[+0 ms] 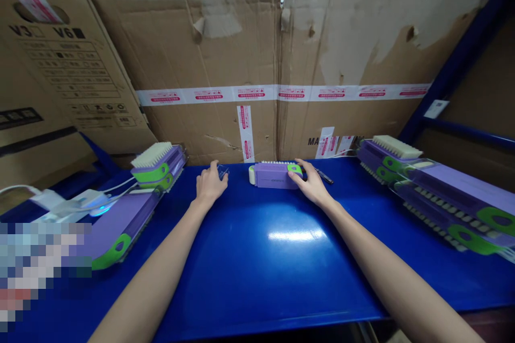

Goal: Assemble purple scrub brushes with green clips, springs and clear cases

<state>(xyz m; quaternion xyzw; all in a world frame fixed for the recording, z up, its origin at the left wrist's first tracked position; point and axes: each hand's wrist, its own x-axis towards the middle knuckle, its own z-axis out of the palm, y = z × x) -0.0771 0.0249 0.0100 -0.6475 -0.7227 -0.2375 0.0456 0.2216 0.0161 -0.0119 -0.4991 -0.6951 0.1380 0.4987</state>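
My right hand [314,185] grips the green end of a purple case [272,178], thumb on its front and fingers behind. The case lies on its long side on the blue table, with a row of white teeth along its top edge and a pale cap at its left end. My left hand [211,186] is left of the case and apart from it, fingers curled round a small clear plastic piece [222,172] near the table's back edge. A thin dark pen-like item [325,176] lies just beyond my right hand.
More purple-and-green cases are stacked at the left [120,220] and right [454,193], some with white bristle-like tops. A white power strip [60,204] with cables and a blue light is at the left. Taped cardboard [225,53] stands behind the blue table [261,278].
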